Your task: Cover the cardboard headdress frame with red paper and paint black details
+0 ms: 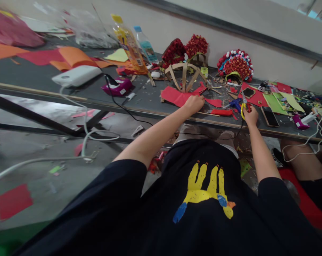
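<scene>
My left hand [194,104] rests on a sheet of red paper [174,96] at the table's near side, its fingers curled at the right end of the sheet. Behind the sheet stands a ribbed cardboard frame [184,76]. In my right hand [251,115] is a pair of scissors [243,110] with yellow handles, blades pointing away from me. A blue glue gun [235,104] lies just left of the scissors. Between my hands lie a red-handled cutter [221,112] and a smaller piece of red paper [214,102].
Headpieces covered in red pieces, one with a white-beaded rim [235,64], stand along the wall. Bottles [130,49], a white power strip [77,75] and purple tape dispensers occupy the table [147,101]. A phone [269,116] lies right. Cords hang below; another person sits at right.
</scene>
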The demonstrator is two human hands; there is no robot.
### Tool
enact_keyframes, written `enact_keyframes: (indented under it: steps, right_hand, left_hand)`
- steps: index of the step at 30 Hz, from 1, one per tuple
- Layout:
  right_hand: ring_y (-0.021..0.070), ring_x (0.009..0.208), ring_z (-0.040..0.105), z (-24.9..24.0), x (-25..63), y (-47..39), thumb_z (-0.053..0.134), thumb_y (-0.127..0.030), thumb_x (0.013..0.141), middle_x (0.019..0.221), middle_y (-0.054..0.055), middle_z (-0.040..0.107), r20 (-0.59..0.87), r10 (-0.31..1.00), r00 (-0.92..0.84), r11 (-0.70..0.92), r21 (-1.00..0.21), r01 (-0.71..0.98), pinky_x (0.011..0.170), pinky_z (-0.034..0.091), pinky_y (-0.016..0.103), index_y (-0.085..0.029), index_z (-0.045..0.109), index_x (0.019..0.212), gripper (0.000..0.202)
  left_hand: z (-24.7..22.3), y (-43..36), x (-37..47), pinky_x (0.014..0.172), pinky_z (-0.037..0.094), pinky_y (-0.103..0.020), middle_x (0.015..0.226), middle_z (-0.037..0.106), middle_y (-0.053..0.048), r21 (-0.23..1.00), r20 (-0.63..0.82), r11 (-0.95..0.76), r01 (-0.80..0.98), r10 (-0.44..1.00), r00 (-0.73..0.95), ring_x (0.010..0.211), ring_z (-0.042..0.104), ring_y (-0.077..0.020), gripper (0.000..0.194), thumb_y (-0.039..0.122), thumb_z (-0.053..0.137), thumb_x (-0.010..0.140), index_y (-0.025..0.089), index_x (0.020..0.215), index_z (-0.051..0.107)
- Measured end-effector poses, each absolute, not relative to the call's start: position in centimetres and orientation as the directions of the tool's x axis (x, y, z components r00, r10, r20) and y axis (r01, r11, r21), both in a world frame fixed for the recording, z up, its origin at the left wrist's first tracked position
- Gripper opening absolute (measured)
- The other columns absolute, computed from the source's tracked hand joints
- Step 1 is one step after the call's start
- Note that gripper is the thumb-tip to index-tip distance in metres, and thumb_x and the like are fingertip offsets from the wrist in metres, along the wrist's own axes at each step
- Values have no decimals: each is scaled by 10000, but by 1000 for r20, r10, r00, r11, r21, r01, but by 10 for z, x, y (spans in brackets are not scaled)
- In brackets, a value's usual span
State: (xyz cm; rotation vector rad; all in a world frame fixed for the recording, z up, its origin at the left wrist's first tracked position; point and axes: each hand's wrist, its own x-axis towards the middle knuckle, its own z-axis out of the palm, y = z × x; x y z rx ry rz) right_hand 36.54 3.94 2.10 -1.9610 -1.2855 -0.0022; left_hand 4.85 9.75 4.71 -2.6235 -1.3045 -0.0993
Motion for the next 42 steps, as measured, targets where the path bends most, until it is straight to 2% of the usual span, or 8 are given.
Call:
enact_keyframes:
  steps: [11, 16, 19, 22, 28, 33, 38, 42]
  right_hand:
    - [234, 858, 633, 21, 365, 39, 561, -452, 830, 948, 113, 720, 388, 776, 496, -206, -587, 783, 856, 466, 342, -145, 677, 1032, 385]
    - [236, 864, 640, 22, 364, 37, 567, -438, 830, 953, 106, 721, 376, 780, 501, -212, -594, 776, 858, 469, 338, -147, 671, 1042, 375]
    - [238, 870, 643, 22, 363, 37, 563, -440, 832, 949, 104, 722, 375, 780, 501, -213, -594, 776, 859, 470, 338, -151, 671, 1038, 371]
    - [241, 892, 648, 21, 364, 37, 572, -429, 832, 971, 111, 727, 378, 781, 498, -210, -592, 778, 872, 471, 341, -150, 670, 1048, 366]
    - [242, 861, 645, 21, 366, 39, 571, -455, 825, 939, 116, 728, 383, 779, 498, -205, -594, 778, 863, 478, 352, -146, 673, 1021, 380]
    - [250, 805, 643, 18, 368, 40, 571, -529, 785, 880, 109, 724, 429, 746, 510, -169, -619, 767, 837, 487, 378, -159, 677, 953, 420]
    - [258, 803, 646, 16, 370, 42, 582, -551, 754, 866, 111, 721, 442, 734, 515, -152, -633, 759, 840, 490, 394, -159, 681, 949, 449]
    - [263, 813, 651, 14, 372, 43, 593, -534, 747, 877, 114, 729, 430, 737, 521, -160, -638, 753, 846, 491, 398, -162, 683, 958, 437]
  left_hand:
    - [42, 105, 47, 745, 468, -399, 1174, 618, -229, -120, 193, -629, 768, 744, 640, 940, 640, -292, 432, 85, 278, 939, 86, 1141, 660]
    - [51, 105, 45, 777, 488, -350, 1131, 673, -162, 71, 253, -518, 852, 836, 487, 969, 659, -274, 331, 248, 379, 992, 142, 1200, 615]
    - [54, 101, 29, 784, 482, -294, 1031, 702, -97, 267, 339, -435, 860, 878, 339, 939, 662, -227, 269, 303, 451, 980, 174, 1142, 623]
    - [51, 96, -1, 799, 476, -262, 967, 697, -72, 471, 428, -406, 783, 881, 200, 887, 646, -184, 207, 268, 512, 921, 152, 1034, 643]
    - [43, 101, -77, 872, 479, -288, 956, 680, -41, 639, 390, -236, 732, 920, -45, 911, 615, -171, 161, 173, 546, 849, 131, 977, 635]
    - [37, 110, -101, 1183, 285, -423, 1405, 526, -93, 495, 485, -224, 839, 873, -53, 1351, 406, -270, 258, 146, 530, 839, 112, 1062, 656]
    - [21, 117, -83, 1224, 184, -502, 1549, 375, -129, 308, 326, -467, 829, 870, 370, 1480, 238, -327, 565, 470, 639, 854, 153, 1318, 576]
    - [19, 128, -81, 1195, 206, -550, 1587, 300, -143, 307, 220, -464, 831, 884, 413, 1468, 247, -392, 879, 676, 739, 715, 200, 1416, 504]
